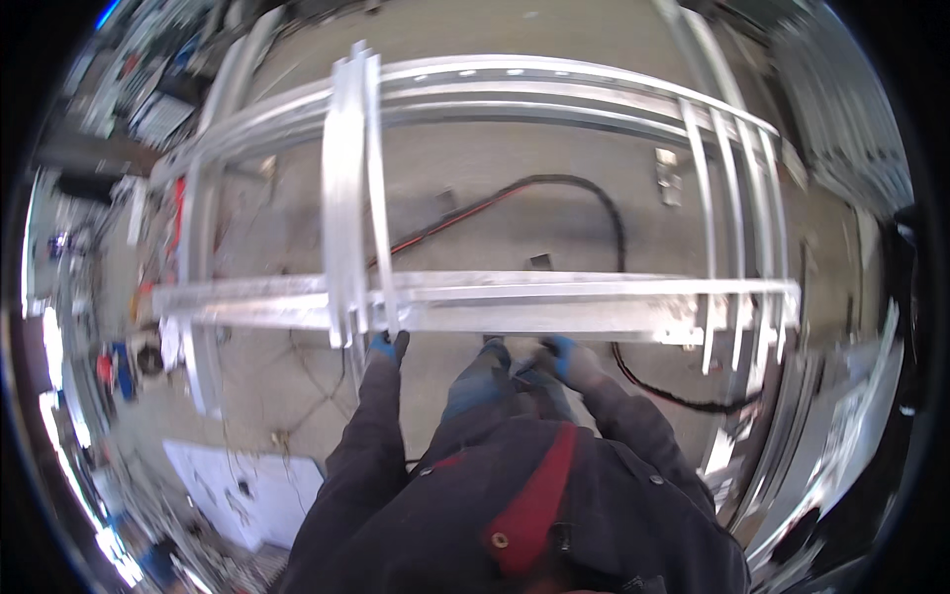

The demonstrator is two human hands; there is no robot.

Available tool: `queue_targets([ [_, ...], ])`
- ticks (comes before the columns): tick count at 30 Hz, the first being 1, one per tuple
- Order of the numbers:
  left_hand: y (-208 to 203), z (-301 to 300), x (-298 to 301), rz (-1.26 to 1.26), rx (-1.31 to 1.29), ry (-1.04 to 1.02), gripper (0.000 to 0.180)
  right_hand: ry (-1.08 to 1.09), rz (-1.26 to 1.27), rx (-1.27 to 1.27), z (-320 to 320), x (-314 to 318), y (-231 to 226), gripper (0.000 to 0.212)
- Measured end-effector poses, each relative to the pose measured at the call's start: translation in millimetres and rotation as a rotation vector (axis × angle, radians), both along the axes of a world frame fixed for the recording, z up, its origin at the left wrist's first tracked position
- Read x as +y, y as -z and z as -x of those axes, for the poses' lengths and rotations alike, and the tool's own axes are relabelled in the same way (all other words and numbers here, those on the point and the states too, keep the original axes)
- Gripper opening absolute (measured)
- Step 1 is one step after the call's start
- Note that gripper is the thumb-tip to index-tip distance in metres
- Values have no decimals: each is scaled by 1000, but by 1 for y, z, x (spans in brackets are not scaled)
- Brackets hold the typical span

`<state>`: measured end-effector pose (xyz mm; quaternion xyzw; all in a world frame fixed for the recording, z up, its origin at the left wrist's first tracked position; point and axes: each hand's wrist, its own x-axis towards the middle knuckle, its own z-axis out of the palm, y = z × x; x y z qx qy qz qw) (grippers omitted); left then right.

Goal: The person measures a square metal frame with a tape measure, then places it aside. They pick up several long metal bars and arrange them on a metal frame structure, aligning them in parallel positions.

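Observation:
Two long silvery metal beams run crosswise in front of me, a far beam (534, 87) and a near beam (534, 309). Several narrow metal bars (344, 188) lie across both of them, left of the middle. My left hand (388, 346), in a blue and black glove, is at the near end of the rightmost of these bars. Whether its fingers grip the bar is hard to make out. Close to my body, just below the near beam, is my gloved right hand (557, 354). Motion smears its fingers, and anything in them cannot be told.
More thin bars (732, 218) rest across the beams at the right. A black and red cable (579, 180) loops over the floor under the frame. A white sheet (242, 490) lies at lower left. Metal profiles (841, 119) are stacked at the far right.

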<state>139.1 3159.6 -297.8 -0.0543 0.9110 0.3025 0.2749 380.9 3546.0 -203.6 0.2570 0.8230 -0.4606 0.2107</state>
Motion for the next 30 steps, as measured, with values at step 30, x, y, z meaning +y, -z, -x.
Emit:
queue_targets([
  [30, 13, -315, 533, -761, -1037, 241, 45, 896, -90, -205, -571, -101, -17, 51],
])
